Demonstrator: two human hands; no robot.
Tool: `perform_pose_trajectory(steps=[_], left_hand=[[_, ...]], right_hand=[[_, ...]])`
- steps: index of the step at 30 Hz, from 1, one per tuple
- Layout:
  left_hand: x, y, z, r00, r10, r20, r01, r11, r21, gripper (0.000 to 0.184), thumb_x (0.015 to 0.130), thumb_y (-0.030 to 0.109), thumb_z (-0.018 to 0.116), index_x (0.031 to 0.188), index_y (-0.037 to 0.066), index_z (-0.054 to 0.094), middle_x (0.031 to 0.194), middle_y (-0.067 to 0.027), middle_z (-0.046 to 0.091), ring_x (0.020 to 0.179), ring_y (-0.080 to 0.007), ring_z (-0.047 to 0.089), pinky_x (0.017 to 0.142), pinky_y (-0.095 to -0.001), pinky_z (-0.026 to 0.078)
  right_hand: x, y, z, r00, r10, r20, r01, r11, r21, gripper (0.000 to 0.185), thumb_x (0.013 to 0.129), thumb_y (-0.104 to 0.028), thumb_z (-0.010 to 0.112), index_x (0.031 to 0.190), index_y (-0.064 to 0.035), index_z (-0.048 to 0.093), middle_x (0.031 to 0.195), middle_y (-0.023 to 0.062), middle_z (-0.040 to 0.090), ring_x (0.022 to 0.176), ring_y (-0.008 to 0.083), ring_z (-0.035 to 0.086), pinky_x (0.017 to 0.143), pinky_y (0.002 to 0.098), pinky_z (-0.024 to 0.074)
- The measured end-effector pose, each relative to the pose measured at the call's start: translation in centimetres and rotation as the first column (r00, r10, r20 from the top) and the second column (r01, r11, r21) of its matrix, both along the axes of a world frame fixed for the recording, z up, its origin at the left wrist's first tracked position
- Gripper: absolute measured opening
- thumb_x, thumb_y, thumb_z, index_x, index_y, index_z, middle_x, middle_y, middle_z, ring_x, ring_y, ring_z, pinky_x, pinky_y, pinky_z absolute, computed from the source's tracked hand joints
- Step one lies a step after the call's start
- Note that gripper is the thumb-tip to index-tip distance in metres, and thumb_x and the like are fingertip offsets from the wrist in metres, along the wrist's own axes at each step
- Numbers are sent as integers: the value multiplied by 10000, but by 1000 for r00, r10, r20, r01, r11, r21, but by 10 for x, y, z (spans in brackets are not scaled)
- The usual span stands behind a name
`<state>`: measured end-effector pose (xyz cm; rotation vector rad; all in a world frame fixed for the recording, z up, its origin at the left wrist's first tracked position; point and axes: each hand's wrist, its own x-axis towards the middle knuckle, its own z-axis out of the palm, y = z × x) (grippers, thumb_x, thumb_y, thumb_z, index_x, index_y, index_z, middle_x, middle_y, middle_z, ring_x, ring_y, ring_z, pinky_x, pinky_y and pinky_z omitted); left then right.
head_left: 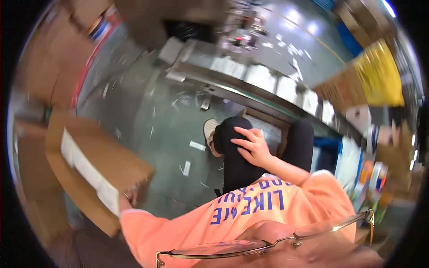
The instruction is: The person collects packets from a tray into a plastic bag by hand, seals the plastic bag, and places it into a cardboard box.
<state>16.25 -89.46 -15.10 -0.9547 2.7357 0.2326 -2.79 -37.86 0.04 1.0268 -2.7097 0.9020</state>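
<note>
My right hand (252, 147) rests on my dark-trousered knee (236, 126) with its fingers spread, holding nothing. At the left, my left hand (129, 199) is at the near corner of an open cardboard box (107, 154). Blur and the box hide most of its fingers, so its grip cannot be made out. A row of white items (85, 167) lies along the inside of the box. In front of my knees, a long metal rail or conveyor (223, 87) carries several white packs (260, 78).
Paper scraps (187, 168) litter the green floor (170, 134). Behind the rail stands blurred machinery (243, 38). A carton (342, 89) with yellow plastic (382, 73) is at the upper right, a blue crate (328, 154) beside my leg. More cardboard (53, 58) stands at the far left.
</note>
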Motion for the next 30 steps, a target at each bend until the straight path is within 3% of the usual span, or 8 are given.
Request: perform_pose_trajectory(steps=[6, 13, 14, 15, 18, 21, 26, 30], left_hand=[[-33, -63, 60, 930, -142, -340, 68, 973, -220, 457, 843, 285, 584, 1166, -35, 547, 1203, -207, 550, 1078, -316, 542, 927, -394, 418], [-67, -82, 107, 729, 39, -683, -267, 935, -232, 480, 840, 258, 596, 1189, -63, 517, 1239, -230, 518, 1113, -328, 517, 954, -379, 408], [-106, 7, 151, 606, 139, -784, -190, 981, 27, 429, 865, 215, 562, 1212, -31, 509, 1204, -199, 546, 1101, -326, 525, 935, -350, 421], [-143, 71, 163, 561, -64, -825, -36, 994, -101, 304, 853, 86, 540, 1130, -37, 562, 1128, -188, 585, 1057, -281, 560, 920, -354, 436], [-236, 280, 188, 718, -269, -642, 352, 936, 2, 312, 786, 42, 590, 1098, 29, 609, 1103, -132, 605, 1020, -242, 574, 884, -336, 445], [-313, 431, 144, 458, -488, -743, 854, 474, 214, 307, 780, 72, 610, 1086, 44, 613, 1089, -119, 622, 1024, -283, 574, 899, -354, 436], [-426, 552, 74, 445, -754, -484, 839, 540, -69, 407, 738, 95, 653, 1118, 3, 542, 1175, -211, 507, 1094, -371, 479, 937, -399, 400], [-423, 579, 55, 463, -751, -471, 874, 474, 104, 201, 746, 59, 623, 924, -29, 592, 1042, -183, 546, 972, -360, 519, 852, -405, 427]], right_hand=[[13, 44, -19, 998, 4, 70, 7, 988, -157, 429, 693, -69, 657, 1111, -150, 607, 1318, 65, 467, 1033, 311, 492, 882, 415, 432], [7, 150, -51, 932, -224, 284, 250, 967, -59, 477, 735, -53, 633, 1198, -84, 525, 1253, 171, 462, 1133, 336, 471, 920, 395, 431], [-2, 163, -53, 931, -242, 273, 270, 960, -71, 472, 737, -55, 639, 1196, -87, 530, 1263, 166, 462, 1146, 336, 465, 930, 397, 423], [-12, 175, -55, 928, -262, 266, 293, 953, -82, 468, 739, -56, 645, 1193, -90, 535, 1273, 161, 462, 1159, 336, 460, 939, 399, 415], [-48, 192, -67, 947, -276, 166, 289, 955, -62, 433, 739, -82, 646, 1159, -75, 541, 1222, 172, 491, 1137, 348, 462, 944, 407, 407], [-80, 190, -70, 956, -201, 215, 236, 960, -151, 406, 734, -70, 647, 1129, -70, 552, 1209, 159, 503, 1137, 340, 463, 949, 411, 405], [-97, 198, -99, 922, -73, 379, 211, 917, -337, 336, 745, -80, 642, 1074, -56, 580, 1148, 149, 542, 1076, 333, 508, 917, 407, 423], [-105, 226, -92, 829, -57, 557, 324, 860, -395, 260, 766, -95, 620, 1018, -39, 591, 1083, 126, 568, 1025, 313, 536, 880, 401, 439]])
